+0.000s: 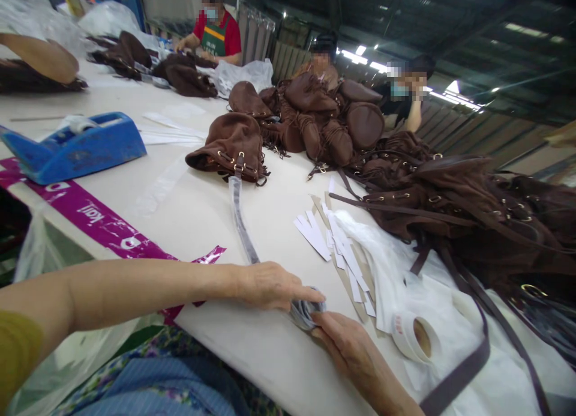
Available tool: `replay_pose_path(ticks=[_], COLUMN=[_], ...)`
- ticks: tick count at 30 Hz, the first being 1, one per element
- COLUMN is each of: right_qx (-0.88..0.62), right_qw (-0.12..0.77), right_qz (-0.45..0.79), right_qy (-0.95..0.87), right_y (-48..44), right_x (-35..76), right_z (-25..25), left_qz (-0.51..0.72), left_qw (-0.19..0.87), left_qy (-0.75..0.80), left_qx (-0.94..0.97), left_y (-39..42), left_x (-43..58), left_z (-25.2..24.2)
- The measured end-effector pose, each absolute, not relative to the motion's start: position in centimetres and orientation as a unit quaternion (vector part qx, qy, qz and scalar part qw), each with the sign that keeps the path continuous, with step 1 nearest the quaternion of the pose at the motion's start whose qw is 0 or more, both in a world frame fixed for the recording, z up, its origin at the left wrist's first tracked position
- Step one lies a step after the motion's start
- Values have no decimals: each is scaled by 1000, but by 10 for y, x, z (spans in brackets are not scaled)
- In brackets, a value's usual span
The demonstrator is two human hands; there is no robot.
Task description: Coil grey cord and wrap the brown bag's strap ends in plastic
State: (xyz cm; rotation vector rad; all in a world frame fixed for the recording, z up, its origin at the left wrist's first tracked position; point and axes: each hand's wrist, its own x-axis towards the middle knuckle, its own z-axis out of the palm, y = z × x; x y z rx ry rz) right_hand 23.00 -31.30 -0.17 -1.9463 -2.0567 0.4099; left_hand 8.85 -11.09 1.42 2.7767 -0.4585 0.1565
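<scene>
Your left hand [270,284] and right hand [346,341] meet over a grey coil [301,317] near the table's edge. The left has its fingers closed on the coil's upper side, index finger extended across the top; the right pinches its right side, fingertips partly hidden. The coil sits between your two hands, low over the white table [279,218].

From beyond your left wrist, a plastic-wrapped strap [243,224] runs up to a brown bag [236,140], which lies tilted on the table. Whether strap and coil join is hidden by your hand.

To the right of the strap lie white paper strips [312,236], then white sheeting [382,272] with a tape roll [414,339] on it. To the left, a blue tape dispenser [90,152] stands beside purple tape [94,218] along the edge. Behind the bag is a heap of brown bags [315,122]; farther back, a person in a red shirt [231,38] works at the table.
</scene>
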Motion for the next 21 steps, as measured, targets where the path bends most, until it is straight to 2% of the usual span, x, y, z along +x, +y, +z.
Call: replay_pose_path(ticks=[5,8,10,12,16,21], right_qx=[-657,-679,-692,-694,-690,-666], right_qw=[121,62,27,51,170,163], right_qz=[124,-17,-120,-156,-53,34], right_qy=[-734,-732,-712,-701,-702,-727], right_y=[-312,-310,-308,-304,-298,-296], right_x=[235,229,219,209,201,214], right_z=[4,5,3,-2,-11,-2], left_qz=[25,53,85,106,121,127], left_qw=[83,41,55,77,81,74], left_qy=[-216,-179,-129,-73,-40,-157], left_qx=[973,981,987,989,989,976], left_y=[-113,-129,-143,-157,-162,-120], left_x=[100,99,95,90,83,76], left_z=[20,14,8,0,-7,-1])
